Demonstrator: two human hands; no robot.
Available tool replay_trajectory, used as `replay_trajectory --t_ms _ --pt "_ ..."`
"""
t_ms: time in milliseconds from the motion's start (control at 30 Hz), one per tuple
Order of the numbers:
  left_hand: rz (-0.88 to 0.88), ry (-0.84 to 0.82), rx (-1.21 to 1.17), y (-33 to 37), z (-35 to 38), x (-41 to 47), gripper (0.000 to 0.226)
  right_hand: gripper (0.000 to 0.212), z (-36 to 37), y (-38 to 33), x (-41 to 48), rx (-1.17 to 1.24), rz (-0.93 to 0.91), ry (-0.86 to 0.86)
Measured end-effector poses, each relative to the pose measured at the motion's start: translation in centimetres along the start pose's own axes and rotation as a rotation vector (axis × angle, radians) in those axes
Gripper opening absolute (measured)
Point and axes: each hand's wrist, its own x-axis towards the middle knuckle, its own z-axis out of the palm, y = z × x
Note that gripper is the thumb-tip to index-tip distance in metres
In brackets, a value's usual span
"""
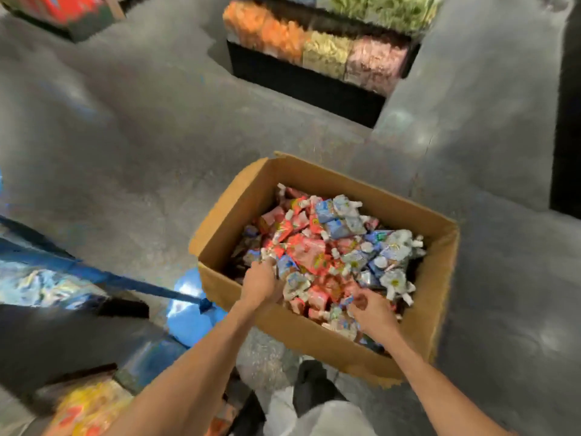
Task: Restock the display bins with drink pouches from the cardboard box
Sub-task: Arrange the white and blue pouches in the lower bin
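An open cardboard box (pixel 437 278) stands on the grey floor, heaped with red and blue drink pouches (pixel 327 250) with white caps. Both my hands are inside it at its near side. My left hand (pixel 261 281) reaches into the pile at the left with its fingers curled around pouches. My right hand (pixel 371 309) is lower right, its fingers curled around pouches near the box's front wall. The frame is blurred, so the exact grip is hard to read.
A blue display bin (pixel 56 278) with pouches sits at my left, a yellow-orange one (pixel 91 407) below it. A black-based display (pixel 314 86) with orange, yellow and pink goods stands across the aisle. Open grey floor (pixel 125 136) lies between.
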Motion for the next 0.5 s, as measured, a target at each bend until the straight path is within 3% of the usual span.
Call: replay_trajectory --t_ms 100,200,300,400,500 --pt "-0.191 0.004 -0.134 0.3 0.7 2.2 0.068 0.027 1.7 -1.3 3.0 -0.073 -0.033 -0.154" --pt "-0.333 0.025 -0.222 -0.1 1.3 4.1 0.077 0.030 3.8 -3.0 5.1 -0.062 -0.092 -0.222" --pt "-0.435 0.028 -0.262 -0.9 2.2 5.7 0.107 0.037 5.7 -4.5 6.9 -0.107 -0.103 -0.273" --pt "-0.377 0.054 -0.096 -1.3 2.3 7.0 0.132 0.057 7.9 -6.0 8.1 -0.099 -0.105 -0.324" --pt "-0.319 -0.089 0.016 -2.0 2.5 8.4 0.142 0.064 10.3 -7.6 8.9 -0.135 -0.126 -0.281"
